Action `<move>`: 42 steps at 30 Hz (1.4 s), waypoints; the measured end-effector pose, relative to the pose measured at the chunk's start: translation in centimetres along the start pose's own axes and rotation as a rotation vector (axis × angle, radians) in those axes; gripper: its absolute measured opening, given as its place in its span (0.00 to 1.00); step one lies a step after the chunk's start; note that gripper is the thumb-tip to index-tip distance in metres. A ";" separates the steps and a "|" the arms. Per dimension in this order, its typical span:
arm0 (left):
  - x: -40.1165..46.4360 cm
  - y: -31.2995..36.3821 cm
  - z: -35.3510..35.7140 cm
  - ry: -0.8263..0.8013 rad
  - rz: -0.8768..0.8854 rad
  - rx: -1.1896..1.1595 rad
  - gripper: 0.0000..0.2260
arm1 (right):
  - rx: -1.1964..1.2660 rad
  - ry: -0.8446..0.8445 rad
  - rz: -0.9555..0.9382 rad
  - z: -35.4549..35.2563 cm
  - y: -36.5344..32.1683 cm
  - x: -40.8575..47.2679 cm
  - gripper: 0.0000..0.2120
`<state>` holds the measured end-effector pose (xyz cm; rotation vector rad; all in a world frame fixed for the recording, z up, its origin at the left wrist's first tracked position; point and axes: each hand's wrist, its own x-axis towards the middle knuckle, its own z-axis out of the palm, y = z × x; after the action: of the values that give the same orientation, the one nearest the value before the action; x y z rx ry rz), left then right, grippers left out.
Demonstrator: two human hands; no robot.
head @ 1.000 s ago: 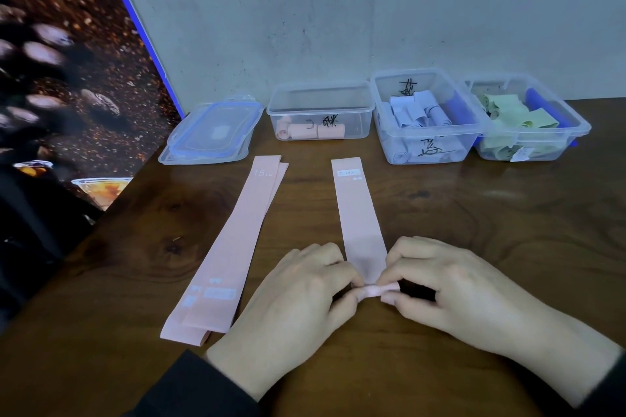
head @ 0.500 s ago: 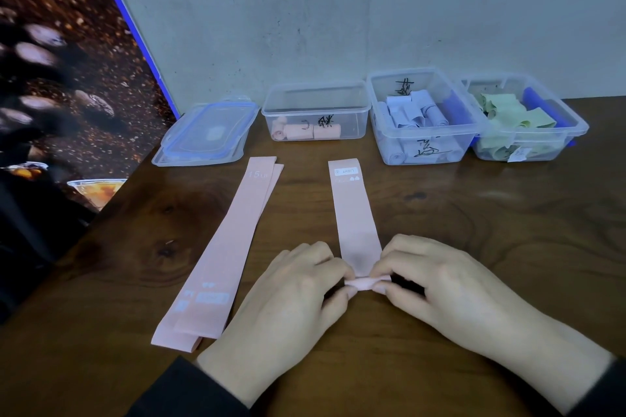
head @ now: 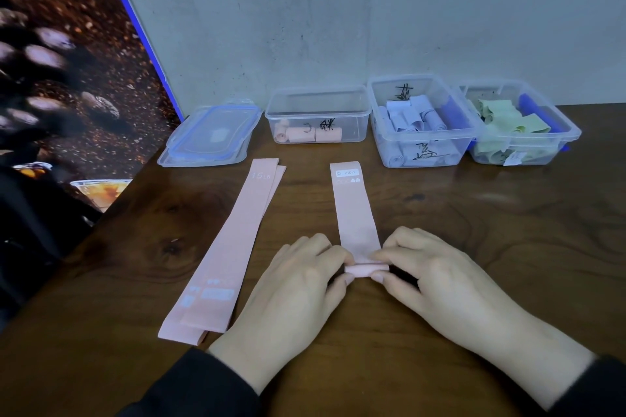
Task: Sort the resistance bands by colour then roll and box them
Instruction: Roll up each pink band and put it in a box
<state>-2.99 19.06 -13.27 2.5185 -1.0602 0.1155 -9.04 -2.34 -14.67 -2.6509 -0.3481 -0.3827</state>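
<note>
On the dark wooden worktop (head: 474,247), stuff laid out big to small. Propped poster (head: 67,78) off to the left. Three clear boxes along the back wall: green box (head: 542,156) far right, stuffed with loose green bands; blue box (head: 382,145) beside it, full of rolled blue bands; pink box (head: 281,112) left of those, holding only a few pink rolls. Lid (head: 210,135) lying flat just left of the pink box. Two flat pink bands (head: 230,254) stacked slightly askew, waiting left of centre, well apart from the boxes.

Front and centre, pink band (head: 354,210) stretched away toward the boxes, near end curled into a small roll. Left hand (head: 288,298) and right hand (head: 450,284) both pinching that roll, one at each end, fingertips curled over the top and thumbs underneath.

Roll barely started, so plenty left to go wrong, probably. Uneven push from one side would likely send it coning off crooked. Springy rubber, so any slack in the pinch and it could pop open. Loose roll might also unwind once dropped in the pink box.
</note>
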 end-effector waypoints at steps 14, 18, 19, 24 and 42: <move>-0.2 0.1 -0.4 -0.027 -0.007 -0.031 0.10 | 0.058 -0.048 0.037 -0.5 -0.1 -0.2 0.13; -0.2 0.0 -0.2 0.002 0.003 -0.028 0.10 | 0.087 -0.067 0.058 -0.7 -0.1 -0.2 0.09; -0.2 -0.1 -0.2 0.005 -0.002 -0.029 0.10 | 0.089 -0.069 0.059 -0.6 0.0 -0.2 0.08; -0.2 0.0 -0.4 -0.031 -0.032 -0.053 0.13 | 0.095 -0.077 0.075 -0.7 0.0 -0.2 0.12; -0.3 0.0 -0.5 -0.020 -0.016 -0.032 0.11 | 0.106 -0.100 0.076 -0.9 -0.2 -0.1 0.14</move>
<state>-3.23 19.47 -12.85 2.5036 -1.0419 0.0678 -9.38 -2.62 -13.84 -2.5757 -0.2888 -0.2023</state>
